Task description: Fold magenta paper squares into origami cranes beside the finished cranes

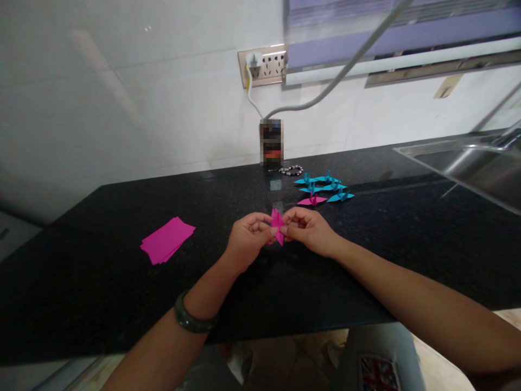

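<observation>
Between my two hands is a piece of folded pink paper [277, 221], narrow and pointed at its lower end, with split points at the top. My left hand [251, 239] pinches its left side between thumb and fingers. From the other side, my right hand [307, 229] pinches the right edge the same way. Just beyond my right hand stand a finished pink paper crane [312, 200] and several blue paper cranes [334, 187] in a cluster. A loose stack of pink paper sheets [167, 240] lies to the left, apart from both hands.
The black countertop [101, 293] runs along a white tiled wall. At the back, a phone [271, 142] leans upright with a beaded strap [292, 171] beside it. A cable runs up to the wall socket [266, 66]. On the right is a metal sink [480, 165].
</observation>
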A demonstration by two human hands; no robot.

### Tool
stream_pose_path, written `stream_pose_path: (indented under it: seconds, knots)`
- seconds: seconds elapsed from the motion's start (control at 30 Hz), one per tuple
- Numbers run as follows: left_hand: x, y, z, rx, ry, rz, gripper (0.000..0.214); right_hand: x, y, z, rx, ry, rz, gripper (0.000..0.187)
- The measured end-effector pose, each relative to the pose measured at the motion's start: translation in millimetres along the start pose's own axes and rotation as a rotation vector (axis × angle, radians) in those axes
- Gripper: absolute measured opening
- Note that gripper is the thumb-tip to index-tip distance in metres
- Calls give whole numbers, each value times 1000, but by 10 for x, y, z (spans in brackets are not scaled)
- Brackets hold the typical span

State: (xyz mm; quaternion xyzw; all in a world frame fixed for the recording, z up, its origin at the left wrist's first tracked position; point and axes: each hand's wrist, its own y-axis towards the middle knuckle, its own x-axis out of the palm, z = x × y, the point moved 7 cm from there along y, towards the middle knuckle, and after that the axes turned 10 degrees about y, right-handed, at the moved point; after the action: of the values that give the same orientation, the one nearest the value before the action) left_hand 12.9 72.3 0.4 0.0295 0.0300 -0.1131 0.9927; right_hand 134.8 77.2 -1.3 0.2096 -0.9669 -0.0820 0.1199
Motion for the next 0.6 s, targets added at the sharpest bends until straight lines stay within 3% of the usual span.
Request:
stream_pose_path:
  seconds: [0.37,0.6]
  knots:
    - [-12,-18,3,1,2,9,10,49,-22,-52,-25,71,4,5]
    - [0,-6,-41,-58,-77,-39,23,59,-27,-119,-92,5,-13,1]
